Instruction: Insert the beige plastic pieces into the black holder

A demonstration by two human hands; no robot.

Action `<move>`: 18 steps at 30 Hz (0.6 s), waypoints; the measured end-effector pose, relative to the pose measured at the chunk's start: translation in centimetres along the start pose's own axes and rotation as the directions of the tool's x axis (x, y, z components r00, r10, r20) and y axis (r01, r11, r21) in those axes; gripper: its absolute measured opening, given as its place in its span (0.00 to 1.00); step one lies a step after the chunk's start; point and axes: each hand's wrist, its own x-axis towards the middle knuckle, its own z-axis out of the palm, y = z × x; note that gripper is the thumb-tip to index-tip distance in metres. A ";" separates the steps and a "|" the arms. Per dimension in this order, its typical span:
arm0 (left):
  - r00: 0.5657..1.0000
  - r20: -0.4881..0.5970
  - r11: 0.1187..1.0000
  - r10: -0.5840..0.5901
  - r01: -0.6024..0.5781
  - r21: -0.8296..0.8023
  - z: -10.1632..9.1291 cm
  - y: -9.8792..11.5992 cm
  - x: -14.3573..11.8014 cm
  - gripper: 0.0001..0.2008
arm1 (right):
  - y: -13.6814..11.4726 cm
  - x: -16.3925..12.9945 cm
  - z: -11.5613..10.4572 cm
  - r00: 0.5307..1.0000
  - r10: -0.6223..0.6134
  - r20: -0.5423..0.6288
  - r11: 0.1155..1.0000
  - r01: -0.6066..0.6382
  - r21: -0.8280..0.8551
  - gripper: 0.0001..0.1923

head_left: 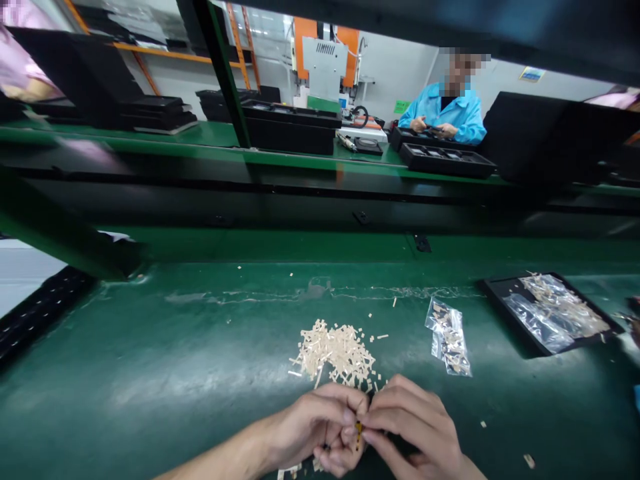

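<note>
As fingertips meet, both hands (367, 427) pinch a small yellow part (359, 430).

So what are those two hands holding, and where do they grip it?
Both hands, left hand and right hand, pinch a tiny yellowish part between their fingertips; its exact gripped spot is too small to tell.

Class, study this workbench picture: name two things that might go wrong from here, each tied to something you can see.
1. The small yellow part pinched between the left hand and right hand might slip and be lost.
2. The pile of pale scraps lies right beside the hands; a wrist might scatter it.
</note>
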 end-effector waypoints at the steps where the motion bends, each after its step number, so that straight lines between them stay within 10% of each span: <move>1: 1.000 -0.007 1.000 -0.012 0.012 0.018 0.0 0.0 0.0 0.03 | 0.1 -0.1 0.0 1.000 -0.019 0.013 1.000 0.019 -0.002 0.06; 18: 0.982 -0.141 0.989 -0.130 0.139 0.057 -1.2 -0.7 -0.1 0.11 | -0.5 0.5 -0.6 0.978 -0.161 0.132 0.971 0.181 -0.156 0.04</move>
